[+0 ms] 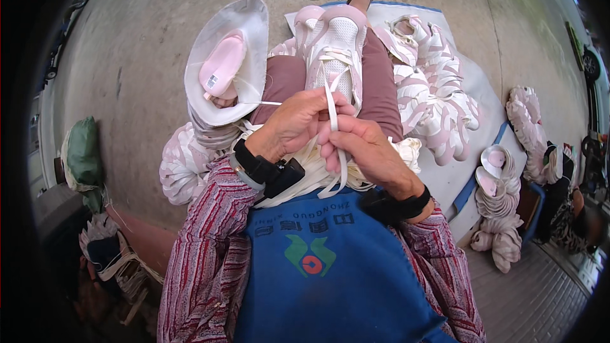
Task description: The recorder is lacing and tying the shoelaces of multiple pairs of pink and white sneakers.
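Note:
A white and pink sneaker [338, 37] rests across my lap, its toe pointing away from me. A flat white shoelace [332, 108] rises from its eyelets to my fingers. My left hand [304, 117] is closed, with its fingertips pinching the lace close to the shoe's opening. Just beside it my right hand [361, 143] is also closed on the lace, thumb against fingers, and a lace end hangs below. Loose cream laces [293, 174] lie heaped over my lap and blue apron [305, 308]. Part of a second sneaker [308, 16] shows behind the first.
At left, a white bowl-shaped thing [251, 28] holds a pink insole [222, 63]. Pink and white shoes [438, 98] are piled on a pale sheet [480, 76] at right, and more [181, 162] at left. Another person [565, 200] is at far right.

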The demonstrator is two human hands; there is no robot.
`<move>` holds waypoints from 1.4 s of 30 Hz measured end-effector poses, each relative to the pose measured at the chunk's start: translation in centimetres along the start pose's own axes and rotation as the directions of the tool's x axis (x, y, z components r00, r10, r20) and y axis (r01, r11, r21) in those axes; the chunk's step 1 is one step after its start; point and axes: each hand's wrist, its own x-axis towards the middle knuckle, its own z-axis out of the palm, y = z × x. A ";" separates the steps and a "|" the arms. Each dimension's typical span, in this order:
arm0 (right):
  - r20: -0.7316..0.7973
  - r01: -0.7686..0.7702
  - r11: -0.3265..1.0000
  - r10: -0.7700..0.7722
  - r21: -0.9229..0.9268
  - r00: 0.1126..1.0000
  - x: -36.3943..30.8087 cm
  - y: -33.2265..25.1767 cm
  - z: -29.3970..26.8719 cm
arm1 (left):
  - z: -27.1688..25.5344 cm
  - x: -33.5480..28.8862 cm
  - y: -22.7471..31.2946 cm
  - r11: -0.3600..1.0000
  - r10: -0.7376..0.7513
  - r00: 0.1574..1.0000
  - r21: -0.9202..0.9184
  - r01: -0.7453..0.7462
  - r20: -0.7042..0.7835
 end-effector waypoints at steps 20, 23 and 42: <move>-0.523 -0.101 0.977 -0.012 -0.187 0.852 -1.2 -0.1 -13.6 | -9.8 -14.1 6.2 0.736 0.540 0.817 -0.356 -0.576 -0.204; -0.571 -0.154 0.964 0.004 -0.215 0.821 -1.2 0.3 -14.4 | -12.6 -16.8 6.9 0.662 0.634 0.718 -0.278 -0.696 -0.287; -0.415 -0.238 0.344 -0.671 -0.908 0.615 0.4 1.2 -16.7 | -6.8 -12.7 7.1 0.711 0.685 0.603 0.557 -0.429 -0.409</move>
